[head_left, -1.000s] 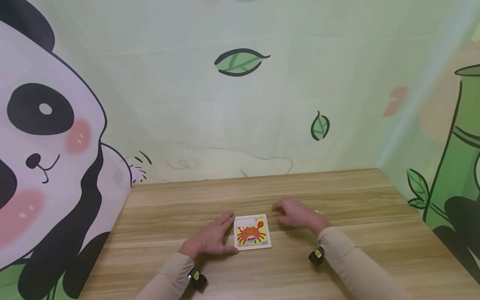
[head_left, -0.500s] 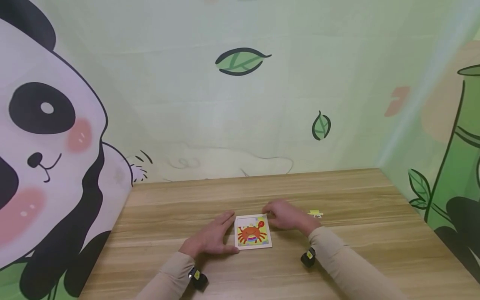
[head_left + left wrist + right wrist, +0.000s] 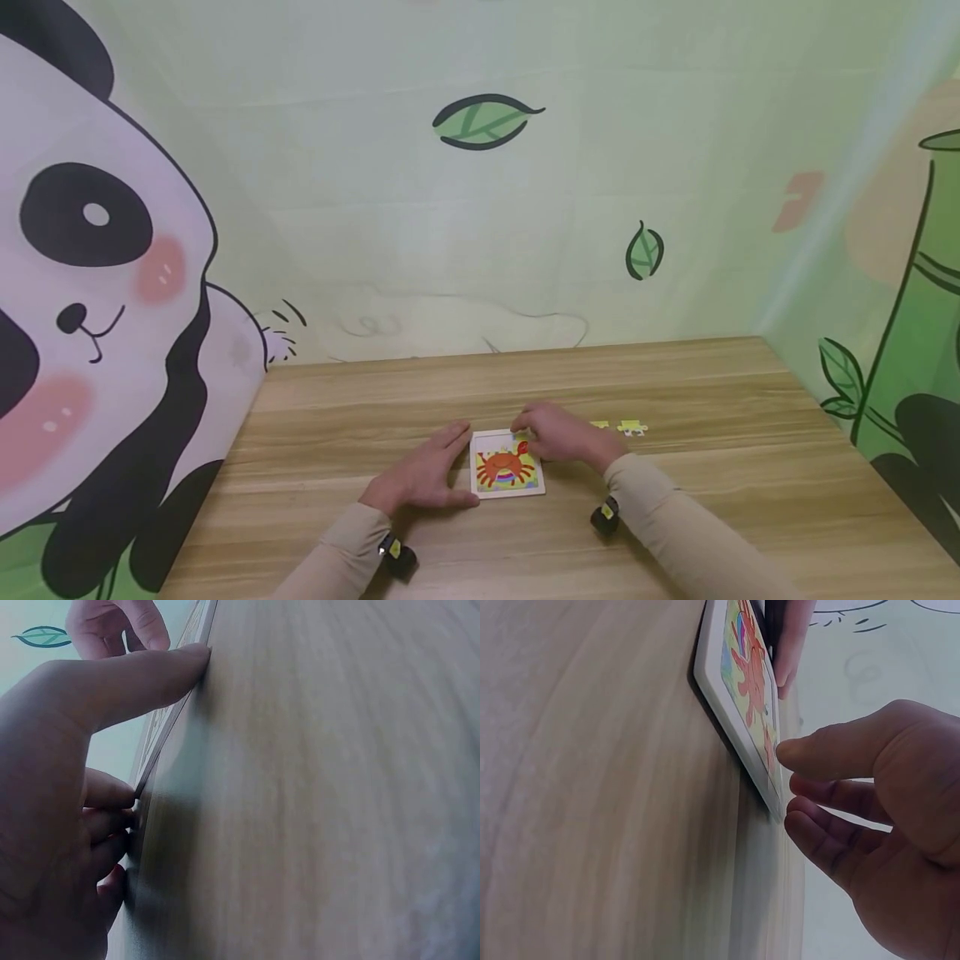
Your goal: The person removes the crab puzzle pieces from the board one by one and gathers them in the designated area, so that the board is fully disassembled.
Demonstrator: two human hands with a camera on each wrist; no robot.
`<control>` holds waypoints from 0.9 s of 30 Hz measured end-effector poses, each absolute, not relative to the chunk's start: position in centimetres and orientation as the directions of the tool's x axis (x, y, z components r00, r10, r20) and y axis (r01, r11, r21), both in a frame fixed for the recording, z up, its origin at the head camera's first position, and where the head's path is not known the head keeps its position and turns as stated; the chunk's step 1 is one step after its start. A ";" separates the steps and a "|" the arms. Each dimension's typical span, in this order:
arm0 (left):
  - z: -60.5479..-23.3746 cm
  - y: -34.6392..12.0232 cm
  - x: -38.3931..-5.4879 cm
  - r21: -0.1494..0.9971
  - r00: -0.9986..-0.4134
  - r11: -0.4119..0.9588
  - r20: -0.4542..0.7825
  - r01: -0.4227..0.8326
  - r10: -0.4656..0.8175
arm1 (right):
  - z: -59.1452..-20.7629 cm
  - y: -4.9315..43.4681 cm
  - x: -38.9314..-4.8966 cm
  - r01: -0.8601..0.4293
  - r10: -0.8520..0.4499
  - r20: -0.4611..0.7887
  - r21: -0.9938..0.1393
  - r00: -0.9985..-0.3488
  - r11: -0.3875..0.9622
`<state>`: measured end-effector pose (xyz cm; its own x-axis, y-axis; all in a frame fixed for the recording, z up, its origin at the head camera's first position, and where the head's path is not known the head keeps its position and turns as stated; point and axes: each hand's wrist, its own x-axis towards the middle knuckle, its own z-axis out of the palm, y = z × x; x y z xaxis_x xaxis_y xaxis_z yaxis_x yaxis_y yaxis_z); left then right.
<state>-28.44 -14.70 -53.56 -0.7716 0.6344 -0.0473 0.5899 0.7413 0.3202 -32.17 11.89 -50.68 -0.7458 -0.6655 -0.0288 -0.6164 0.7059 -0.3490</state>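
Note:
A square jigsaw puzzle (image 3: 506,471) showing a red crab in a white frame lies on the wooden table. Its upper left part is a bare white patch. My left hand (image 3: 423,473) rests along the frame's left side, thumb at the lower corner and fingers at the upper one. In the left wrist view its thumb (image 3: 161,682) touches the frame's edge. My right hand (image 3: 562,433) is over the upper right corner. From the right wrist, its thumb (image 3: 825,754) meets the puzzle surface and a gap shows between thumb and fingers.
Loose yellow puzzle pieces (image 3: 632,427) lie on the table (image 3: 360,400) to the right, partly behind the right hand. A fabric backdrop (image 3: 360,208) with a panda and leaves stands at the back and sides.
My right hand has moved left from beside the puzzle onto its upper right corner, uncovering yellow pieces behind it. The left hand has stayed on the frame's left side.

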 end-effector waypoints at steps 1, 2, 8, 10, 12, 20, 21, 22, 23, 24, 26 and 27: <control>-53.6 -14.7 -28.4 0.320 -0.772 0.742 -0.048 0.590 0.634 | -50.7 11.8 -32.1 -0.611 -0.662 -0.039 -0.345 -0.749 0.712; -53.6 -14.7 -28.4 0.318 -0.772 0.742 -0.048 0.590 0.634 | -50.6 11.7 -32.0 -0.606 -0.658 -0.048 -0.344 -0.752 0.718; -53.7 -14.8 -28.4 0.314 -0.771 0.742 -0.047 0.592 0.635 | -50.2 11.2 -31.6 -0.614 -0.663 -0.063 -0.320 -0.746 0.721; -53.7 -14.8 -28.4 0.317 -0.772 0.743 -0.050 0.590 0.634 | -50.1 11.1 -31.6 -0.619 -0.667 -0.067 -0.316 -0.742 0.719; -53.6 -14.8 -28.4 0.319 -0.773 0.744 -0.053 0.587 0.632 | -50.1 11.1 -31.6 -0.625 -0.672 -0.076 -0.303 -0.736 0.719; -53.2 -14.7 -28.3 0.328 -0.769 0.736 -0.041 0.593 0.638 | -50.0 11.1 -31.9 -0.639 -0.685 -0.118 -0.275 -0.719 0.718; -53.2 -14.6 -28.3 0.333 -0.769 0.735 -0.043 0.591 0.638 | -50.0 11.2 -32.0 -0.639 -0.685 -0.123 -0.273 -0.718 0.719; -53.2 -14.6 -28.3 0.335 -0.769 0.734 -0.043 0.590 0.638 | -50.0 11.2 -32.0 -0.642 -0.687 -0.126 -0.270 -0.716 0.718; -53.2 -14.6 -28.3 0.337 -0.770 0.735 -0.044 0.589 0.637 | -50.0 11.2 -32.1 -0.645 -0.691 -0.127 -0.271 -0.712 0.715; -53.2 -14.7 -28.3 0.336 -0.770 0.735 -0.045 0.589 0.637 | -49.9 11.2 -32.1 -0.647 -0.693 -0.129 -0.270 -0.709 0.713; -53.3 -14.6 -28.3 0.337 -0.770 0.735 -0.044 0.589 0.637 | -49.8 11.2 -32.3 -0.651 -0.698 -0.135 -0.270 -0.704 0.709; -53.3 -14.6 -28.3 0.338 -0.770 0.735 -0.044 0.588 0.636 | -49.7 11.1 -32.4 -0.653 -0.700 -0.138 -0.269 -0.701 0.707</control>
